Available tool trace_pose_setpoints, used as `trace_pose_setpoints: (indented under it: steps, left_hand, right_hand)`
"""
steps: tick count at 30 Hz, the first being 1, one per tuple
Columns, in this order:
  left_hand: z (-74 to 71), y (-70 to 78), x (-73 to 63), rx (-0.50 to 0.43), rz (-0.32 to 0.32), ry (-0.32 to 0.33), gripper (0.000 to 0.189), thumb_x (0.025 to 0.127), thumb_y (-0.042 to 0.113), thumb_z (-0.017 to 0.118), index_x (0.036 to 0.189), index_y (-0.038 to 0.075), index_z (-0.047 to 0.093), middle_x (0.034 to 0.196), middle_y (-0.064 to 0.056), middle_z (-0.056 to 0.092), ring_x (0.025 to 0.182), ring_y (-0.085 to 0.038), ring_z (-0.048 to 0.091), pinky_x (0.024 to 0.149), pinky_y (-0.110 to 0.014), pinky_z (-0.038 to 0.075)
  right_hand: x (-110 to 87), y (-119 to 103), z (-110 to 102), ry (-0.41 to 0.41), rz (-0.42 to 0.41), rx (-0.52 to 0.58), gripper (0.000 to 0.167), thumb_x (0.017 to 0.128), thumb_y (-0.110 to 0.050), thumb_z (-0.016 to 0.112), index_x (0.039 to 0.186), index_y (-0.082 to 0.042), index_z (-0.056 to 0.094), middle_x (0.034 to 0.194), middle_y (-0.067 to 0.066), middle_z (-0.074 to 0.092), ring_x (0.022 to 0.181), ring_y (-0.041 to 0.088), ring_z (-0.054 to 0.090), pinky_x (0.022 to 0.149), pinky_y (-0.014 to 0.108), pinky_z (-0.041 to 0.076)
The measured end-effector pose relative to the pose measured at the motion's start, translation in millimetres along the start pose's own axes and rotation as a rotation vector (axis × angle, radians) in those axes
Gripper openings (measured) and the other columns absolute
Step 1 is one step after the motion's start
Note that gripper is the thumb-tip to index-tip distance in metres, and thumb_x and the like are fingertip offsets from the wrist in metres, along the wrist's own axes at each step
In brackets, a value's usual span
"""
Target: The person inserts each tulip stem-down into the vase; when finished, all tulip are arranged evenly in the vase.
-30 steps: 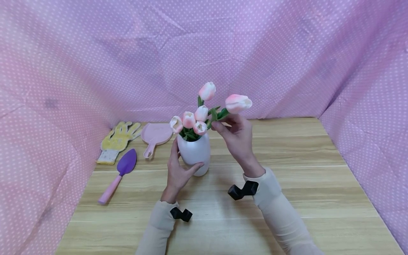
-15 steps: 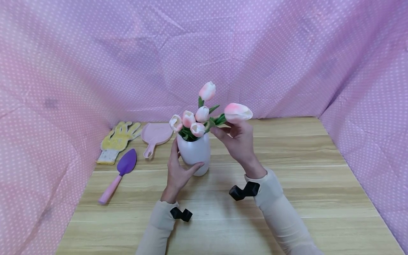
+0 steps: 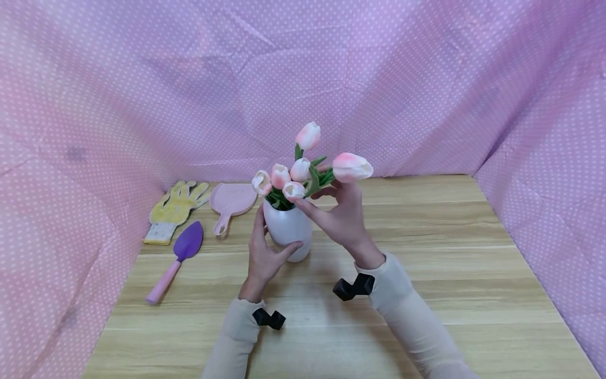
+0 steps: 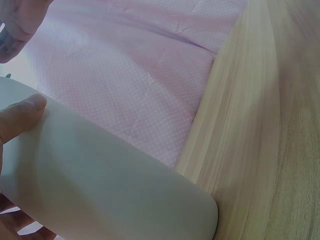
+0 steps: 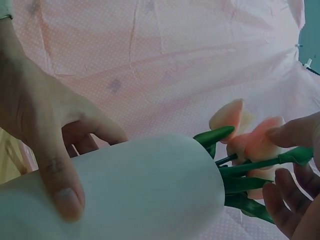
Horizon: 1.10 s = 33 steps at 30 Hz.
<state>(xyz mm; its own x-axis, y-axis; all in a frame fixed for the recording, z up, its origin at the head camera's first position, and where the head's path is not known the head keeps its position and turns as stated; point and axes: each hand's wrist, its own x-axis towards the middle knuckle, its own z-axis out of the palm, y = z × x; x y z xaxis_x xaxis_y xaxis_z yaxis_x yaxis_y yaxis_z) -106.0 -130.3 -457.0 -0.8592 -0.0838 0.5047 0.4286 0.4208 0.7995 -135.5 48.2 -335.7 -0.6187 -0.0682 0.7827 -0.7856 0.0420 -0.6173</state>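
Observation:
My left hand grips a white vase that stands on the table, thumb across its front and fingers round the far left side. Pink-and-white tulips with green leaves fill the vase. One tulip stands tallest; another tulip leans out to the right. Around the right-hand stems is my right hand, its thumb at the low front tulip. In the right wrist view, that thumb touches a tulip bloom, while the fingers spread loosely apart from it beside the green stems.
At the left of the wooden table lie a yellow-and-white glove, a pink dustpan-shaped scoop and a trowel with a purple blade and pink handle. Pink dotted cloth hangs behind and at both sides.
The right-leaning tulip has dropped lower. My right hand has shifted down and left, its thumb moving from the leaf to the front tulip. My left hand and the vase have stayed put.

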Motion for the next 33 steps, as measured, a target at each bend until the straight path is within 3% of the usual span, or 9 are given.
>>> trace_pose_setpoints:
  steps: [6, 10, 14, 18, 21, 27, 29, 33]
  left_hand:
    - [0.2, 0.0, -0.1, 0.006, 0.003, 0.002, 0.11, 0.069, 0.012, 0.092, 0.156, 0.006, 0.026, 0.154, -0.018, 0.043, 0.134, -0.038, 0.051, 0.104, -0.06, 0.049]
    - [0.3, -0.7, -0.2, 0.003, 0.005, 0.003, 0.11, 0.068, 0.011, 0.092, 0.157, 0.006, 0.026, 0.154, -0.018, 0.044, 0.134, -0.037, 0.052, 0.104, -0.06, 0.049]
    - [0.6, -1.3, 0.2, 0.002, 0.003, 0.005, 0.11, 0.069, 0.012, 0.092, 0.157, 0.006, 0.026, 0.154, -0.017, 0.044, 0.133, -0.036, 0.052, 0.103, -0.059, 0.049]
    - [0.8, -1.7, 0.6, -0.002, 0.002, 0.003, 0.11, 0.068, 0.012, 0.092, 0.156, 0.007, 0.027, 0.153, -0.017, 0.045, 0.132, -0.036, 0.053, 0.103, -0.06, 0.05]
    - [0.7, -0.6, 0.9, -0.002, -0.001, -0.002, 0.11, 0.068, 0.013, 0.092, 0.157, 0.008, 0.027, 0.153, -0.016, 0.045, 0.132, -0.036, 0.053, 0.103, -0.061, 0.049]
    - [0.0, 1.4, 1.2, 0.001, -0.005, 0.001, 0.11, 0.069, 0.013, 0.092, 0.157, 0.009, 0.026, 0.153, -0.016, 0.045, 0.133, -0.036, 0.052, 0.104, -0.059, 0.049]
    - [-0.1, 1.5, 1.1, 0.001, -0.005, 0.001, 0.111, 0.068, 0.012, 0.092, 0.157, 0.008, 0.026, 0.153, -0.017, 0.045, 0.133, -0.036, 0.053, 0.104, -0.059, 0.049]
    - [-0.2, 1.5, 1.0, -0.005, -0.003, 0.001, 0.111, 0.067, 0.011, 0.093, 0.157, 0.009, 0.027, 0.153, -0.017, 0.046, 0.133, -0.036, 0.053, 0.103, -0.06, 0.049]
  right_hand:
    - [0.9, -1, 5, 0.041, -0.034, -0.055, 0.048, 0.073, 0.004, 0.081, 0.111, 0.011, 0.053, 0.101, 0.024, 0.062, 0.082, 0.004, 0.063, 0.061, 0.027, 0.058]
    - [1.9, 0, 5, 0.029, -0.04, -0.042, 0.031, 0.076, 0.003, 0.079, 0.1, 0.008, 0.061, 0.09, 0.021, 0.066, 0.079, 0.003, 0.062, 0.062, 0.029, 0.058]
    - [3.8, 0, 5, 0.028, -0.108, -0.065, 0.023, 0.075, 0.001, 0.079, 0.093, 0.005, 0.065, 0.085, 0.017, 0.068, 0.077, 0.006, 0.059, 0.06, 0.025, 0.051]
    - [4.9, -2, 3, 0.008, -0.174, -0.096, 0.029, 0.072, 0.0, 0.083, 0.095, 0.006, 0.065, 0.088, 0.017, 0.07, 0.078, 0.01, 0.058, 0.056, 0.025, 0.043]
    - [5.4, -5, 0, -0.019, -0.199, -0.032, 0.029, 0.072, 0.006, 0.079, 0.097, 0.011, 0.064, 0.09, 0.022, 0.068, 0.078, 0.009, 0.058, 0.058, 0.023, 0.044]
    - [7.1, -13, 0, -0.054, -0.188, 0.081, 0.033, 0.073, 0.017, 0.074, 0.103, 0.018, 0.061, 0.097, 0.032, 0.064, 0.095, 0.009, 0.065, 0.083, 0.022, 0.058]
    - [6.7, -15, 1, -0.055, -0.185, 0.071, 0.035, 0.075, 0.011, 0.078, 0.106, 0.018, 0.061, 0.1, 0.032, 0.066, 0.101, 0.008, 0.066, 0.088, 0.024, 0.058]
    - [5.2, -14, 2, -0.044, -0.193, 0.008, 0.042, 0.083, -0.014, 0.082, 0.109, 0.015, 0.063, 0.101, 0.029, 0.07, 0.1, 0.004, 0.066, 0.087, 0.023, 0.057]
